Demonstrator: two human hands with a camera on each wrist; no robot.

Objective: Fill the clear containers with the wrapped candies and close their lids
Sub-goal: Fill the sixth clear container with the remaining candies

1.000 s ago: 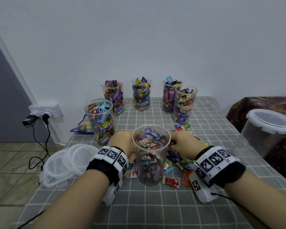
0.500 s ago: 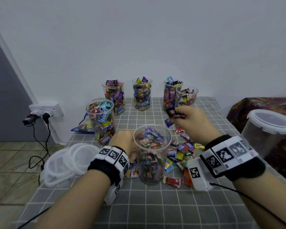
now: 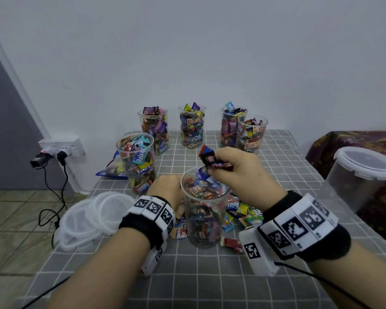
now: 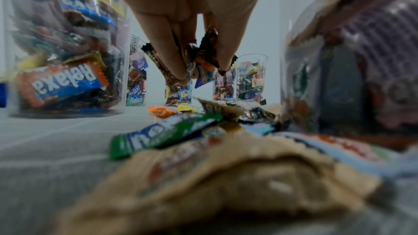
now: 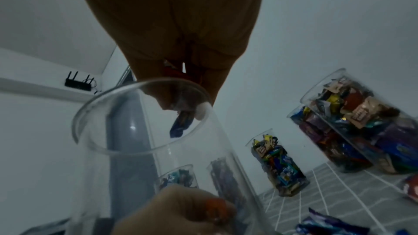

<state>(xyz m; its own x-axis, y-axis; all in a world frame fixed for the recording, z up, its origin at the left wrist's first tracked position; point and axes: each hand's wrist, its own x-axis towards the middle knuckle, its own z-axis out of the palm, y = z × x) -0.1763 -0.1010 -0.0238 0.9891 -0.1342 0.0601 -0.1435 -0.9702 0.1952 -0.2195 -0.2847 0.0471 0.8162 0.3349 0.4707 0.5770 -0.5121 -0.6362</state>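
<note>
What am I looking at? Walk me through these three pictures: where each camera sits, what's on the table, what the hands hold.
No robot here: these are a person's two bare hands, each with a camera strapped at the wrist. The wide picture comes from a camera on the head; the other two look along each hand.

The right hand holds wrapped candies over the near container, which is open and nearly full. The left hand, beside that container, pinches more candies in its fingers; the left wrist view shows this.

On the checked table lie loose candies, five filled containers without lids, and a stack of lids.
</note>
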